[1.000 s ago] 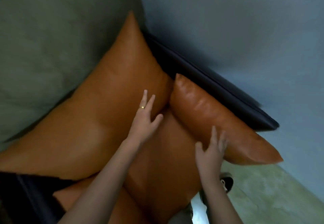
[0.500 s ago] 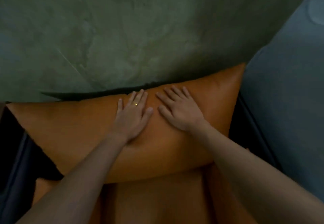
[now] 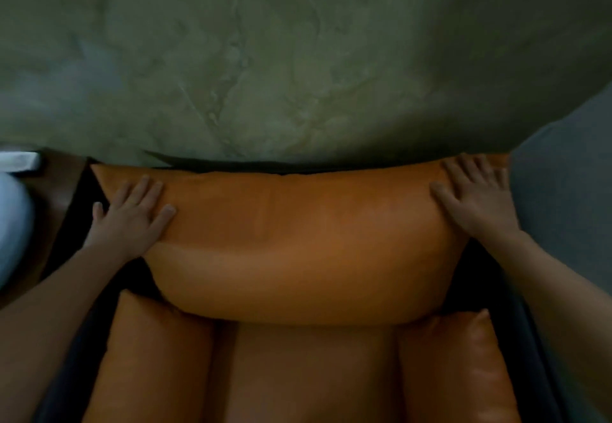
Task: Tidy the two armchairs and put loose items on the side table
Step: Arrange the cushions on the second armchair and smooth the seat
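Far left edge: pale blurred object (image 3: 13,223), can't ID. Next to it a strip of brown wood surface (image 3: 63,187), possibly the side table, can't confirm. Then dark armchair frame (image 3: 84,204) running down the left side.

Left hand (image 3: 129,215): flat on left end of orange back cushion (image 3: 298,243), fingers straight and slightly spread, thumb out toward the middle, little finger off the cushion edge over the dark frame. Pressing, not gripping anything.

Back cushion: lying crosswise along the chair back, spanning nearly the full width, top edge against the frame's rear rail, lower edge bulging over the seat.

Below it, left to right: left arm cushion (image 3: 159,363) along the frame, seat cushion (image 3: 308,379) in the middle, right arm cushion (image 3: 457,369) against the right side. All same orange leather-look.

Right hand (image 3: 478,200): flat on right end of back cushion near its top corner, fingers straight, thumb pointing inward. Palm contact only, nothing held.

Beyond the chair: mottled green surface (image 3: 298,58), floor or wall unclear. Far right: plain grey-blue surface (image 3: 566,210) just beside the right hand.
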Demonstrator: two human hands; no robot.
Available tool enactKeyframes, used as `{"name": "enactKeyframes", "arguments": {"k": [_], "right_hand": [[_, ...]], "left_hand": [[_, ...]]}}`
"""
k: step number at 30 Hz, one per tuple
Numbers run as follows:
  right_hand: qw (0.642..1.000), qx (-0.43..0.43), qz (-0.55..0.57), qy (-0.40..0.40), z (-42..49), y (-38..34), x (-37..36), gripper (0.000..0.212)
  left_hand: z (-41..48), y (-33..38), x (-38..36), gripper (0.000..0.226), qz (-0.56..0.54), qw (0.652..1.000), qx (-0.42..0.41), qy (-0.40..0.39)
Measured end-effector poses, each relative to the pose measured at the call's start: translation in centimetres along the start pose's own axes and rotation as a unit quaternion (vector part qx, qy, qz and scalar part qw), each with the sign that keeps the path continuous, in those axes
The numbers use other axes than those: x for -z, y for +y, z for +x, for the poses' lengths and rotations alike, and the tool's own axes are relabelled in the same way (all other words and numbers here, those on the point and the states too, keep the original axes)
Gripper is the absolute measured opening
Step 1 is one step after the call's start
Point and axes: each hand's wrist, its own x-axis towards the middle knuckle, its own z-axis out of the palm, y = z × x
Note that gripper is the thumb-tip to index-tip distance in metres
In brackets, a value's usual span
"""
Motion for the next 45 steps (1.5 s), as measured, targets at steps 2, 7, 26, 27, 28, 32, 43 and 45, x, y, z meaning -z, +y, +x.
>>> {"name": "enactKeyframes", "arguments": {"k": [2,7,26,27,28,32,43,45], "right_hand": [[0.999,-0.051,0.004,-0.003,1.1,0.9,0.4,0.067],[0.995,-0.065,0.068,0.043,3.1,-2.6,1.4,0.089],[0.996,0.072,-0.048,-0.038,-3.5,-23.7,-5.3,0.071],[0.998,0.035,-0.043,-0.031,-3.9,-21.6,-4.8,0.073],[0.999,-0.002,-0.034,-0.021,-4.4,-19.5,-4.2,0.074],[0.989,-0.098,0.057,0.093,-9.6,-16.4,-2.9,0.072],[0.958,0.175,-0.031,0.227,-10.7,-10.3,-14.3,0.06],[0.975,0.083,-0.036,0.202,-11.9,-5.2,-13.8,0.062]], "left_hand": [[-0.4,-2.2,1.2,0.069,-0.037,0.997,0.06,0.01],[0.0,-3.6,4.5,0.064,-0.063,0.986,-0.039,0.146],[3.4,-9.0,-1.0,0.063,-0.145,0.986,-0.071,0.043],[2.7,-8.4,-0.7,0.063,-0.136,0.987,-0.06,0.057],[1.8,-7.4,-0.4,0.062,-0.109,0.989,-0.062,0.079],[-5.2,0.9,-1.0,0.062,-0.092,0.956,-0.208,0.185],[-4.5,6.4,-13.0,0.062,-0.02,0.905,-0.329,0.268],[-5.2,2.9,-14.3,0.064,-0.056,0.935,-0.234,0.262]]}}
